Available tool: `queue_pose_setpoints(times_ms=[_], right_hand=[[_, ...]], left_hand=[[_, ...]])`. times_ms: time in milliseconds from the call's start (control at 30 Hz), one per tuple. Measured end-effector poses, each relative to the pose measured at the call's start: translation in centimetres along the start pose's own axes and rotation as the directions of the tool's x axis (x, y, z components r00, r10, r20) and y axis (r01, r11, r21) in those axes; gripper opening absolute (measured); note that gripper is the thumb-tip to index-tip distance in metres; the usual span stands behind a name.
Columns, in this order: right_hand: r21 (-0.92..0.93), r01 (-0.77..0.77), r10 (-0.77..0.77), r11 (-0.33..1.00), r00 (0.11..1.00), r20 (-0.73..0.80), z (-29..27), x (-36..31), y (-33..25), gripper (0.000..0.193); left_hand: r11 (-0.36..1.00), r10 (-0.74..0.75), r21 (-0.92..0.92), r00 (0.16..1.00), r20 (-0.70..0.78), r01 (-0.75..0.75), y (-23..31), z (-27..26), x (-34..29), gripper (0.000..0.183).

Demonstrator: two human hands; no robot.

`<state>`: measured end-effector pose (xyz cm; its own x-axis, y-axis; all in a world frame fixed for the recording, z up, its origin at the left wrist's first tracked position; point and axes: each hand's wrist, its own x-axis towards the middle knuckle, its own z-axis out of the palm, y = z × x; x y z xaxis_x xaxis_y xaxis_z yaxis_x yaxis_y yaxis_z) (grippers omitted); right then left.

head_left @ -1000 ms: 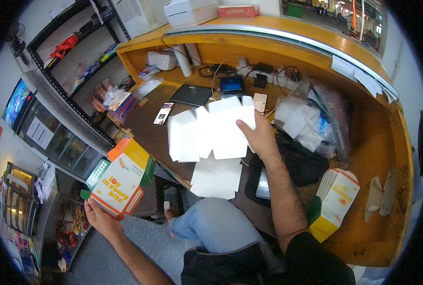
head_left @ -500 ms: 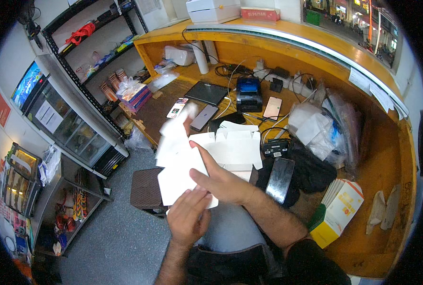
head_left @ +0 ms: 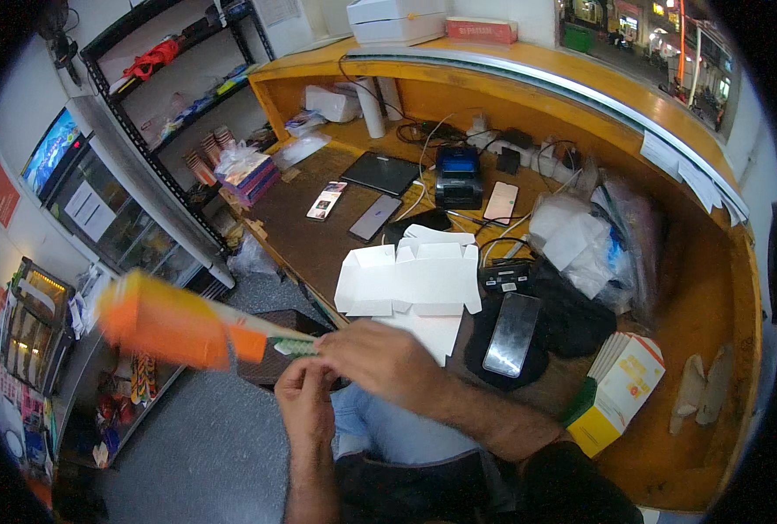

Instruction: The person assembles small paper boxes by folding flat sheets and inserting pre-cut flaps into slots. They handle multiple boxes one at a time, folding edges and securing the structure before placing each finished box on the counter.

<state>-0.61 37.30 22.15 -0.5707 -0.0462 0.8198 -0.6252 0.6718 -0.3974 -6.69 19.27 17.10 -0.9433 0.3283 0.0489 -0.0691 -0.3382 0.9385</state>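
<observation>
A flat cardboard box blank, orange and yellow with a green end, sticks out to the left from my hands, its far part smeared by motion. My right hand grips its green end from above. Just below, my left hand pinches the same end with thumb and fingertips. Beyond my hands, another unfolded box blank lies on the desk with its white inside facing up and its flaps spread. Part of its near edge is hidden behind my right hand.
A stack of folded yellow and white cartons stands at the right. Near it, a phone lies on black cloth. Further back are more phones, a black tablet, a small black printer, cables and plastic bags. A brown stool stands left.
The box blank in my hands has swung left and turned from its white side to its printed side. Both hands have shifted a little left and lower, uncovering the blank on the desk.
</observation>
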Motion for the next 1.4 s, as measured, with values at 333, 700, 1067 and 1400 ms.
queue_pose_setpoints(times_ms=[333, 700, 1067, 1400], right_hand=[[0.080, -0.092, 0.096, 0.993, 0.994, -0.059, -0.7, 0.4, -2.7, 0.024], [0.328, -0.367, 0.376, 0.871, 0.926, 0.035, -2.7, 1.3, -2.7, 0.015], [0.254, -0.334, 0.329, 0.908, 0.942, 0.062, -3.7, 1.3, -3.4, 0.013], [0.324, -0.257, 0.261, 0.910, 0.965, 0.032, -3.0, 0.6, -3.9, 0.019]], left_hand=[[0.970, -0.009, -0.244, 0.998, 0.057, 0.023, 2.5, 1.3, -1.1, 0.014], [0.979, -0.033, -0.198, 0.998, 0.060, 0.044, 4.1, 2.6, -2.0, 0.012], [0.963, 0.057, -0.271, 0.982, 0.181, -0.006, 3.7, 2.6, -2.3, 0.015], [0.981, 0.099, -0.181, 0.980, 0.174, -0.068, 4.2, 2.7, -3.3, 0.030]])
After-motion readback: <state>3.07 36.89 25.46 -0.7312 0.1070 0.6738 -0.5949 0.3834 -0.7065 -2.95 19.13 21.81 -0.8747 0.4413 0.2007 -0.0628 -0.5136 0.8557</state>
